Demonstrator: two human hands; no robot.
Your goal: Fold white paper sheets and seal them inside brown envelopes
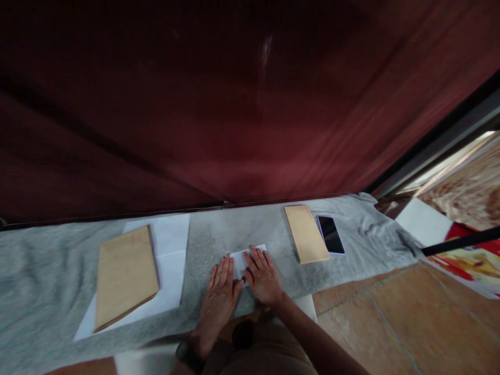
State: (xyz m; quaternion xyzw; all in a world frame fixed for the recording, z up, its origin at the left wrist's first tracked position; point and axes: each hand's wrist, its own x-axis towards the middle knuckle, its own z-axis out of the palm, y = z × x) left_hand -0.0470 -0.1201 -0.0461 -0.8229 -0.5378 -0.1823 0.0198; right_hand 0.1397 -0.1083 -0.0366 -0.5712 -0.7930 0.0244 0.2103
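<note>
A small folded white paper [239,259] lies on a grey cloth [47,281] spread on the floor. My left hand [217,299] rests flat beside it, fingers stretched out and together, touching its left edge. My right hand [262,276] lies flat on the paper with fingers spread, covering its right part. Neither hand grips anything.
A brown envelope [124,273] lies on white sheets [172,260] to the left. A second brown envelope [306,233] and a dark phone [330,234] lie to the right. A dark red curtain [234,104] hangs behind. Tiled floor [390,323] shows at the right.
</note>
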